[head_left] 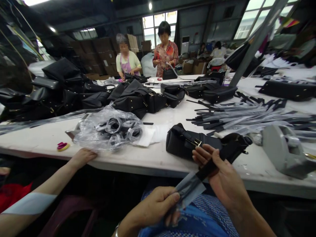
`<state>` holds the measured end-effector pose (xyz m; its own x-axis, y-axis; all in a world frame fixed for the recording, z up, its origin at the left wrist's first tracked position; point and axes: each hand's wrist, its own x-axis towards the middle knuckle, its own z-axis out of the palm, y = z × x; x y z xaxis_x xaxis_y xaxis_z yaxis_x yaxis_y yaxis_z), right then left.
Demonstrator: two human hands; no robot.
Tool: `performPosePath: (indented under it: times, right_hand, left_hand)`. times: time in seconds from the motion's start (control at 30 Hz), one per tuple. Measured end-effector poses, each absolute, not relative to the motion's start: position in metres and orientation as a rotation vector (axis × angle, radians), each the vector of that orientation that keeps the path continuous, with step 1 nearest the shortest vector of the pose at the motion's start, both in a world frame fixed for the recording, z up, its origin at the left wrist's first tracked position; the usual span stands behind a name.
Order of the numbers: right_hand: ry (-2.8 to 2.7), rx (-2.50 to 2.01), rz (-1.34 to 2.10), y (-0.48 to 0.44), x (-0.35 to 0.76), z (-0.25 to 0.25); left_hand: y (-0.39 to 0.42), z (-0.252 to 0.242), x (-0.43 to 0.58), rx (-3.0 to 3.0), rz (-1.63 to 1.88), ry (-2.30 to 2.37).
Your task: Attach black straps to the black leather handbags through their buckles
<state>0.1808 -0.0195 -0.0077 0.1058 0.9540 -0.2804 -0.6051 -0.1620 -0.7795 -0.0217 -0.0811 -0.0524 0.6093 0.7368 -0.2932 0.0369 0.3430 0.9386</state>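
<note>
My left hand (160, 204), low in the middle of the head view, pinches a translucent plastic sleeve (191, 188) between thumb and fingers. The sleeve wraps the near end of a black strap (206, 169). At the strap's upper part, my right hand (225, 176) holds it between thumb and palm, with the fingers partly stretched out. Just beyond that hand, a black handbag (181, 144) with a gold buckle lies on its side at the table edge. Whether the strap is joined to this bag cannot be made out.
On the white table (145, 161) lie a clear bag of coiled straps (111, 128), sleeved straps (247, 113), black bags (138, 95) and a grey tape dispenser (281, 151). A co-worker's hand (84, 156) rests at the left edge. Two people stand across the table.
</note>
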Motion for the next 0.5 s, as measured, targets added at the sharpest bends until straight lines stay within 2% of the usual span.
performPosePath:
  times: [0.17,0.5]
  right_hand:
    - [-0.33,-0.998,1.35,-0.001,0.212,-0.007]
    - [-0.352,-1.007,1.338,0.0,0.224,-0.013]
  left_hand:
    - [-0.088,-0.057,-0.053,1.138,0.406,0.802]
    - [-0.089,-0.073,-0.066,0.953,0.42,0.724]
